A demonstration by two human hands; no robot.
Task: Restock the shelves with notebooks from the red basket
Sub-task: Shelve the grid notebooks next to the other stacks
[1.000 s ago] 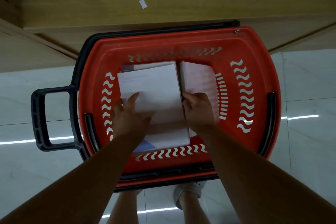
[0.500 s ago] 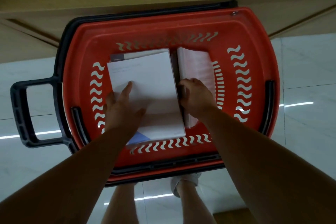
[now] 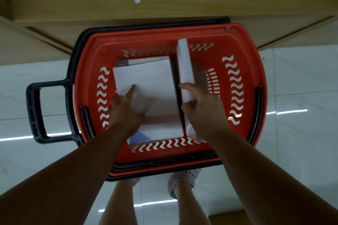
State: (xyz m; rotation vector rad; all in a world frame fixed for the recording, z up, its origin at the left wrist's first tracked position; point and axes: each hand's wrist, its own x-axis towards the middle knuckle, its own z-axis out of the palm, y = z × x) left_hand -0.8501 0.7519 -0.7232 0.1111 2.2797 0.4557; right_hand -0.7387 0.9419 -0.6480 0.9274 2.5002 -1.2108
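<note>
The right hand (image 3: 201,107) grips a wad of notebooks (image 3: 185,71) on edge, which may fan and slip; the left hand (image 3: 126,107) lies open on the pile (image 3: 155,86).

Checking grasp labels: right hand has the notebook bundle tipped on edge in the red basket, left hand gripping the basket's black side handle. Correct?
One error. The left hand is not on the black side handle; it rests flat on the white stack lying inside the red basket. The rest holds: the right hand grips the notebook bundle, tipped on edge. The head view shows it.
</note>
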